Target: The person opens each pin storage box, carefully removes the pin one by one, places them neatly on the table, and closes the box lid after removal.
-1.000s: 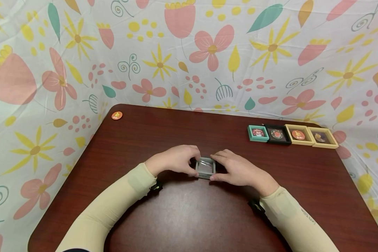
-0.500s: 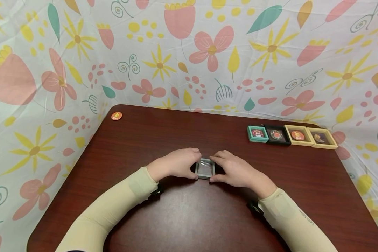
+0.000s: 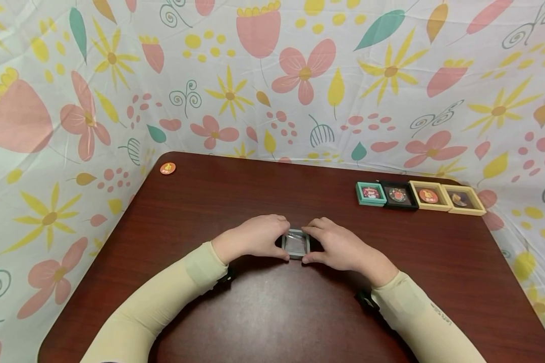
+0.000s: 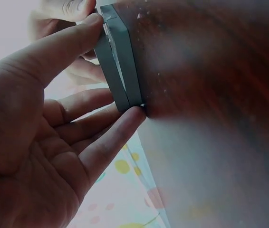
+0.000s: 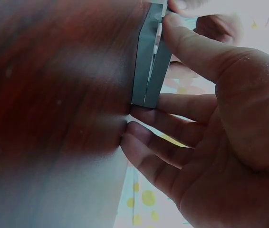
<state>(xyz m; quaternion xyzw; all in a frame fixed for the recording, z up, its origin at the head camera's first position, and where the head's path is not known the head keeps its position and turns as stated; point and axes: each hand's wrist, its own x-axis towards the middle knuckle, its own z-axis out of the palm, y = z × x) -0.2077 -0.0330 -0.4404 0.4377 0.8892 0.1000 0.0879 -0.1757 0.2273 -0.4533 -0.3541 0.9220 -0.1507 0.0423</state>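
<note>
A small grey-green square display frame (image 3: 295, 243) with clear film in its window lies at mid-table between the hands. In the left wrist view its two halves (image 4: 125, 61) meet at the far edge, with a narrow gap toward the near edge. My left hand (image 3: 258, 235) holds the left side, thumb at the near corner and fingers at the far one. From the other side my right hand (image 3: 338, 244) grips it the same way. Both thumbs press on the upper half near the gap, as the right wrist view shows. Some of the far fingers are hidden from above.
A row stands at the back right: a teal frame (image 3: 371, 203), a black frame (image 3: 401, 206) and two yellow frames (image 3: 431, 205), each with a picture disc inside. A round orange badge (image 3: 167, 168) lies at the table's back left corner. Patterned cloth hangs behind the table.
The left hand has shifted slightly, its thumb moving in along the frame's near edge. The display frame looks flatter than a second ago. The right hand keeps nearly the same place.
</note>
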